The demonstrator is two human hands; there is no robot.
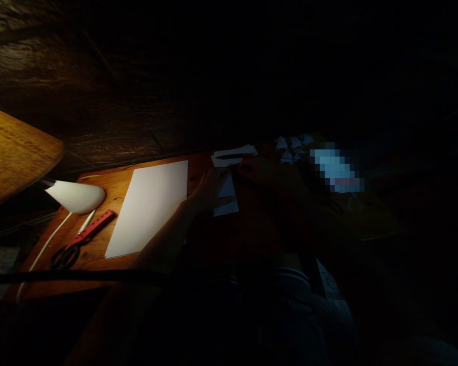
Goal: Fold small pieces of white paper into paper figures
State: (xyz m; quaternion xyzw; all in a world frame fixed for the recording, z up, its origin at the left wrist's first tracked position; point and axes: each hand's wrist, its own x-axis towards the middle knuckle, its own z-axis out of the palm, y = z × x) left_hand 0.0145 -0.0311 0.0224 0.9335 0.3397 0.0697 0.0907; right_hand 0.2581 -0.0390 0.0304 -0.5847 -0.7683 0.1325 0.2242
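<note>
Paper [226,208] lies small and pale near mid-table, its lower edge showing and its upper part beneath the left hand [209,187]. From my remote seat I see that hand stretched over it, but cannot tell whether the fingers pinch or merely rest. The right hand [254,170] sits just beside, too dark for me to tell whether it is wide, narrow or gripping something. Beyond both, close to the table's far edge, a dark blade [231,157] lies across paper slips [223,163]. Leftward, a large white sheet [152,208] borders the left forearm; bare tabletop [116,190] separates it from the lamp base [78,197] and red-and-black scissors [95,227]. Rightward, small folded pieces [286,156] and a pixelated bright object [336,170] limit my room.
</note>
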